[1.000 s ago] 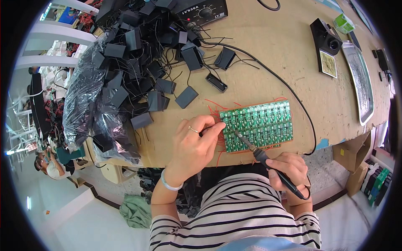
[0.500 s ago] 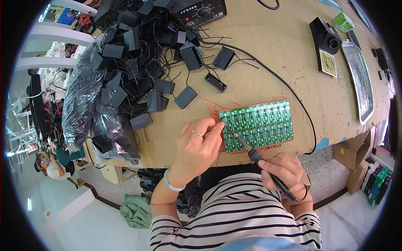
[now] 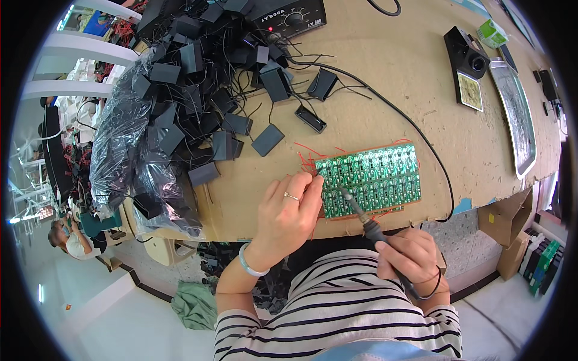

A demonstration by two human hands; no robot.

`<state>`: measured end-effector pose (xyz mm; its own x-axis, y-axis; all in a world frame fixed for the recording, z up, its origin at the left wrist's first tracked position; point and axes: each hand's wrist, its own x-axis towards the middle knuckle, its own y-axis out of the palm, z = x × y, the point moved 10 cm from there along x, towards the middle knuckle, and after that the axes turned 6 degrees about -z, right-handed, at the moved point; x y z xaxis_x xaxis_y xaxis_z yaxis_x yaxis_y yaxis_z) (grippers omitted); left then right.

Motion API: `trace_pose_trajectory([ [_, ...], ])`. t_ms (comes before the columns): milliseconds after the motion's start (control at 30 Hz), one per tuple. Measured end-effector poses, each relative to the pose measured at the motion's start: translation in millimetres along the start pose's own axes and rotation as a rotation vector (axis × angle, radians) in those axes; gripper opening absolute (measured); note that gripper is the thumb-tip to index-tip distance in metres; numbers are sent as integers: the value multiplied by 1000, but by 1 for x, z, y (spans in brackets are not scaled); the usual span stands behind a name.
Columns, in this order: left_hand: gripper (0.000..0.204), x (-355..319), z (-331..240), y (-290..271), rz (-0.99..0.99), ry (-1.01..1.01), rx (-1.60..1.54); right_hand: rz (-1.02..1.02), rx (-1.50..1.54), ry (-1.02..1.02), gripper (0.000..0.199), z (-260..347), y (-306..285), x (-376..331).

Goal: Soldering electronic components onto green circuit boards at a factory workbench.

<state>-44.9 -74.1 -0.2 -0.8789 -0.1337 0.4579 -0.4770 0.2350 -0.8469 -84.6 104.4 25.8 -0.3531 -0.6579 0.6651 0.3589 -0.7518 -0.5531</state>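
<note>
A green circuit board panel (image 3: 394, 174) lies near the table's front edge, with thin red wires (image 3: 307, 161) sticking out at its left end. My left hand (image 3: 288, 210) is at the board's left edge, thumb and forefinger pinched together; what they hold is too small to make out. In my right hand (image 3: 412, 256) is a soldering iron (image 3: 373, 231), gripped like a pen by its black handle. Its metal tip points up and left over the left part of the board; whether it touches cannot be told.
Many black plastic cases with wires (image 3: 226, 144) are heaped at the left, beside clear plastic wrap (image 3: 117, 132). A soldering station (image 3: 292, 19) stands behind them, its black cable (image 3: 415, 123) curving round the board. An iron stand (image 3: 466, 57) and metal tray (image 3: 515, 120) are at right.
The soldering iron has drawn back a little to the right, its tip farther from my left fingers. My left hand has turned slightly, still pinched at the board's edge.
</note>
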Motion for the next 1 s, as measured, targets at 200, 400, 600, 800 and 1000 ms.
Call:
trace_pose_trajectory([
  [200,29,3,-1,-3,-3,-5,9,-30,21,162,38,-10,-19,2],
  [400,29,2,-4,-3,12,-5,31,-18,37,166,41,-8,-20,4],
  [600,31,3,-5,-3,20,-3,44,-26,35,174,41,-8,-24,4],
  [800,36,1,-5,-7,15,-18,67,-54,26,164,40,-7,-27,4],
  [1000,34,16,-2,-17,12,-126,-54,-82,16,174,37,-9,-36,0],
])
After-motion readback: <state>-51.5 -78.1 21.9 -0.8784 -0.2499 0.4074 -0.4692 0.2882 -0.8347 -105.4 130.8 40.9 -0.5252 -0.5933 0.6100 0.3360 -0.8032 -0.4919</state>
